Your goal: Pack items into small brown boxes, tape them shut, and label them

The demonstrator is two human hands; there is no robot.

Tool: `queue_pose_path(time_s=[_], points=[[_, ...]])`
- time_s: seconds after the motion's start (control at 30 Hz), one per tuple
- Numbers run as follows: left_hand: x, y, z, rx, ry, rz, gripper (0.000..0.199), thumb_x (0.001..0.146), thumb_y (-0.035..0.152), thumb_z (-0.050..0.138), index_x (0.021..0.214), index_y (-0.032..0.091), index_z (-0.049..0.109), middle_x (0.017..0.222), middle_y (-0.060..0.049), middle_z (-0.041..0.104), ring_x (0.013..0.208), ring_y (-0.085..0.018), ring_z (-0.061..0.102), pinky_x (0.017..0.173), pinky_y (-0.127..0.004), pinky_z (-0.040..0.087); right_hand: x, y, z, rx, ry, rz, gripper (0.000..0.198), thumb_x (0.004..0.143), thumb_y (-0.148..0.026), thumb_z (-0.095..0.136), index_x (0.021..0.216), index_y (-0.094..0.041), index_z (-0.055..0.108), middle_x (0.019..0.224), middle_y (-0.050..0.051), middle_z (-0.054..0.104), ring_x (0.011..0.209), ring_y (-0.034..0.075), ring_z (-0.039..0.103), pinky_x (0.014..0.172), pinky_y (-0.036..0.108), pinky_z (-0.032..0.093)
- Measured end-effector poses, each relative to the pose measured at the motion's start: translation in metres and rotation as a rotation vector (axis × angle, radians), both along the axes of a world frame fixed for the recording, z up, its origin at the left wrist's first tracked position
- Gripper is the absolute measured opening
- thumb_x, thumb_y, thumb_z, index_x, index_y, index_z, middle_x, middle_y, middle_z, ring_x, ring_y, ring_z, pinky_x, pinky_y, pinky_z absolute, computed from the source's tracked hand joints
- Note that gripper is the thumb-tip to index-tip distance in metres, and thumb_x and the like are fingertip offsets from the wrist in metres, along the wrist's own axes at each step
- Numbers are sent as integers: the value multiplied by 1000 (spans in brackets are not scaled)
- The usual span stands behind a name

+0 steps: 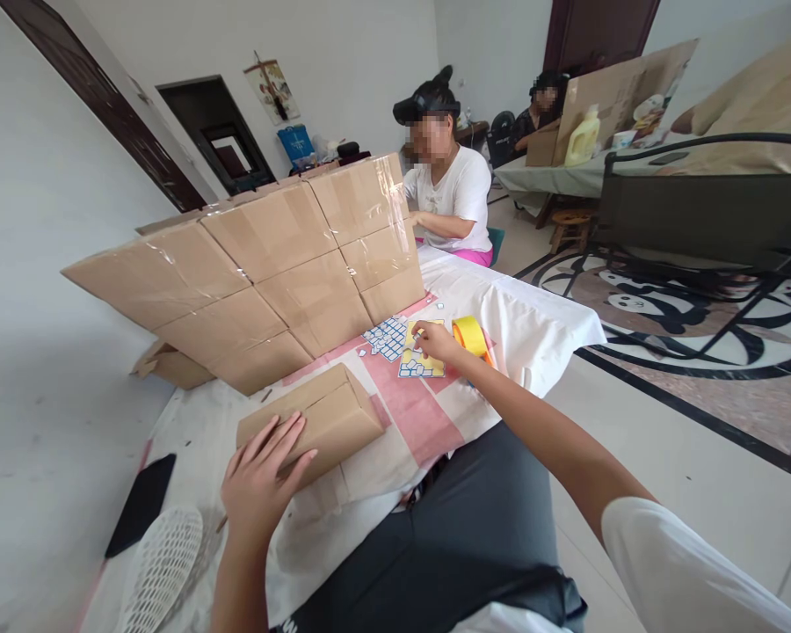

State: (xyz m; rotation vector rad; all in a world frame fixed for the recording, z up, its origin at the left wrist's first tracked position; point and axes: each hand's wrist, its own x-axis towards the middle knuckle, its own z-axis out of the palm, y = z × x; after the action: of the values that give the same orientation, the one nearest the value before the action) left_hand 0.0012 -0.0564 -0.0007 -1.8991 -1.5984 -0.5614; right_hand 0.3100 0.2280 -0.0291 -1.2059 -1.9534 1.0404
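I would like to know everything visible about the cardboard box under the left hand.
The cardboard box is plain brown, long and low, with a seam along its top; it looks closed. It lies on the tablecloth, apart from the taped cardboard partition behind it. The left hand rests on its left part, fingers spread.

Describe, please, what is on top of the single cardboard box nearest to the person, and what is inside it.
The left hand lies on the cardboard box. Its closed cardboard covers the inside, so the contents cannot be seen.

Cardboard wall (290, 272) blocking ahead, free cloth (428, 424) beside box (343, 418)
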Motion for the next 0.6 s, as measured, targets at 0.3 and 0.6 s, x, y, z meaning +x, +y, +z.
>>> queue_pose_path(time_s=[0.3,0.6], points=[[2,0,0,-15,-24,12,50,96,45,62,144,34,55,136,0,68,129,-30,62,91,-40,44,-4,-5,0,82,-10,-33,15,85,-8,50,89,-22,49,85,0,65,64,13,61,58,21,43],[0,3,-1,-17,-32,22,47,95,43,64,141,35,58,136,1,69,129,-29,62,89,-38,45,-6,-6,-3,176,120,-104,18,78,-3,50,78,-21,50,90,4,61,85,19,58,81,29,43]])
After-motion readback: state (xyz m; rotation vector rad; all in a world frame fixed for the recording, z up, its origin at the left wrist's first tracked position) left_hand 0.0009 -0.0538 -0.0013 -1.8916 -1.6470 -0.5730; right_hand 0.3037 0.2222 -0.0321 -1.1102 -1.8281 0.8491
